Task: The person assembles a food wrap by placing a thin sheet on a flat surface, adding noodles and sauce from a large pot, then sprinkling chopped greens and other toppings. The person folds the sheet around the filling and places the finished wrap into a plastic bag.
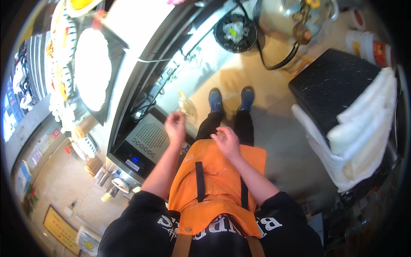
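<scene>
Black shirt (137, 222), lettered; orange apron (220, 171) over it, partly behind the right forearm. Right hand (227, 142): fingers loosely curled; contents, if any, cannot be told. Left hand (175, 127): fingers bent together; hold likewise unclear. Pale yellowish object (186, 107), just beyond the left fingertips, blurred; contact uncertain. Blue shoes (215, 101), on tiles. Black bin (219, 35), contents indistinct. Grey cylinder (278, 19), cut off above.
</scene>
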The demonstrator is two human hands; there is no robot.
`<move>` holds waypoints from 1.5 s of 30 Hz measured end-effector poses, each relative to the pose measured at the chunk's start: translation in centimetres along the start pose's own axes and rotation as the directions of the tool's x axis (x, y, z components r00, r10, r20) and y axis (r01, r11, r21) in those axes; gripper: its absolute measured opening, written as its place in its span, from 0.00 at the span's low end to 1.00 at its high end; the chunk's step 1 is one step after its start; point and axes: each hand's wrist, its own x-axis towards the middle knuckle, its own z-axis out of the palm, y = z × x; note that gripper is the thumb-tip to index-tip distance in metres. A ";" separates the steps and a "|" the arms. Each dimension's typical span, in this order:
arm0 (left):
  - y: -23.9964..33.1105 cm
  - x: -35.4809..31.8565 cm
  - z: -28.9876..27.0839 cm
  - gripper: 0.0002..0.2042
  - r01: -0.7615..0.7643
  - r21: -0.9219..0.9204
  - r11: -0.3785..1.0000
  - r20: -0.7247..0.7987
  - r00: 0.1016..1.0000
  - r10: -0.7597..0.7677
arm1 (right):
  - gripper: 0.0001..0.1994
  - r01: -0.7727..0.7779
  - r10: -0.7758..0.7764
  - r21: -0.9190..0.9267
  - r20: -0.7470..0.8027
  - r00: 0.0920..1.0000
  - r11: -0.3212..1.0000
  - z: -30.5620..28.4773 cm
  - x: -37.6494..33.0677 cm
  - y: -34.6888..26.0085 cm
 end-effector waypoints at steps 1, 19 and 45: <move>1.8 -2.7 0.7 0.04 0.005 -0.081 0.997 0.035 0.999 -0.002 | 0.22 0.023 -0.023 -0.063 -0.011 1.000 0.998 0.5 0.3 -3.2; 24.7 -5.5 -16.4 0.11 -0.283 -0.410 0.867 0.097 0.932 0.350 | 0.05 0.616 -0.699 -0.632 0.160 0.697 0.470 6.7 -1.4 -38.0; 35.9 11.3 -25.6 0.39 0.354 -0.925 -0.141 0.272 0.872 0.407 | 0.04 0.851 -0.608 -0.118 0.650 0.456 0.512 13.9 13.0 -53.0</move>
